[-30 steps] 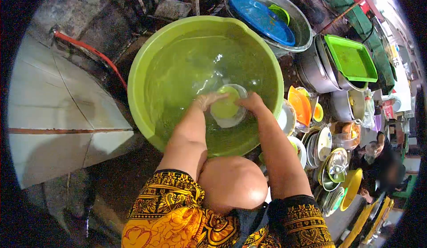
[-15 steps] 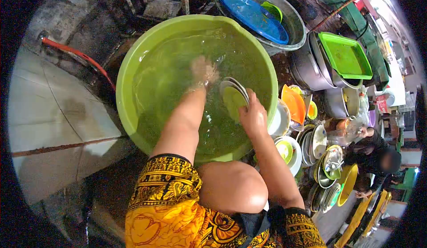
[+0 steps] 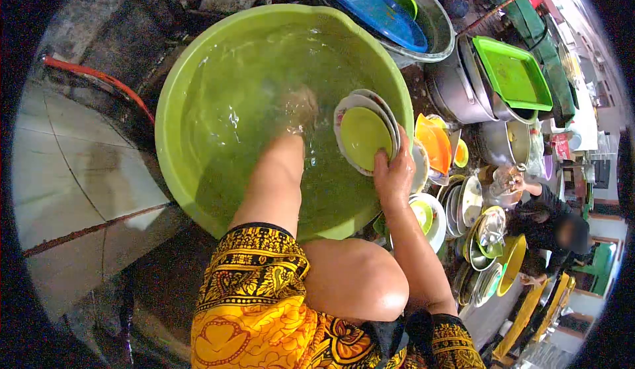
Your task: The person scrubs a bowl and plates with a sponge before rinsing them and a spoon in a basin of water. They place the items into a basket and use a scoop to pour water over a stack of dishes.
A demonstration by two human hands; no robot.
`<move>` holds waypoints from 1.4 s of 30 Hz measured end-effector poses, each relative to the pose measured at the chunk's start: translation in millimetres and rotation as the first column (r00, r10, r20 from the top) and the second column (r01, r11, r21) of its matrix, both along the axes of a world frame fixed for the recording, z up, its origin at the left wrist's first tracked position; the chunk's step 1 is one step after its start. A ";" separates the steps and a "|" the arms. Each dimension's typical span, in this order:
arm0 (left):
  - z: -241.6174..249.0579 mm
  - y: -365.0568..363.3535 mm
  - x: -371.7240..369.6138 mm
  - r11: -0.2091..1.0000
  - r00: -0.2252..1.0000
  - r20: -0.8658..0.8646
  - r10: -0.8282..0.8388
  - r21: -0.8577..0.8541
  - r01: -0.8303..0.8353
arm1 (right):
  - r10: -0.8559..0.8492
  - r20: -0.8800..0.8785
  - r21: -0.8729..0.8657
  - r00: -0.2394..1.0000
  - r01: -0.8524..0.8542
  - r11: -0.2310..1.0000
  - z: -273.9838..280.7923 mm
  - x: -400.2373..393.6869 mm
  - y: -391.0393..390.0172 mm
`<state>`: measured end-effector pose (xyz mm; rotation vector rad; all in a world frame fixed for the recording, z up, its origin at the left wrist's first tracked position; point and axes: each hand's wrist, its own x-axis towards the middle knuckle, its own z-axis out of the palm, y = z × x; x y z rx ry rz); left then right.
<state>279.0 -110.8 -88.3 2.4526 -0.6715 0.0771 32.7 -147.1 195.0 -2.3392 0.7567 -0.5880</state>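
1. A round green basin of water sits in front of a seated person. A small stack of dishes is held over its right side, close to the right edge and roughly midway between the far and near edges.
2. Compared with half a second ago, the stack has moved nearer that right edge and turned so its top shows more fully. One second ago, both hands were at the dishes; now only one is.
3. The right hand grips the stack at its near right rim, thumb over the top. This suggests it carries the dishes alone, leaving the other hand free.
4. The left hand is underwater near the basin's middle, blurred; whether it is open or closed cannot be told.
5. The stack is tilted: its yellow-green top dish faces up and slightly left, towards the basin's middle, with the undersides turned right. Being round, the dishes have no clear long axis; the layered rims show along the far and right sides.
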 end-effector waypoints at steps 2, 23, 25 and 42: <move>-1.5 10.2 0.3 1.000 0.999 0.025 0.021 0.008 -0.021 | -0.015 -0.022 0.009 1.000 0.015 1.000 -1.4 0.9 -0.2; 56.6 31.2 -87.0 0.995 0.998 -0.069 0.014 0.096 -0.007 | -0.005 -0.097 -0.011 0.995 0.004 1.000 3.0 1.7 4.8; 34.4 17.9 -87.9 0.990 0.993 -0.114 0.006 0.143 0.010 | -0.002 -0.078 -0.014 0.997 0.001 1.000 1.3 2.3 4.5; 49.0 35.6 -31.1 0.945 0.926 -0.250 -0.284 0.092 0.315 | 0.074 -0.093 -0.195 0.993 -0.091 0.977 -8.9 0.4 -1.0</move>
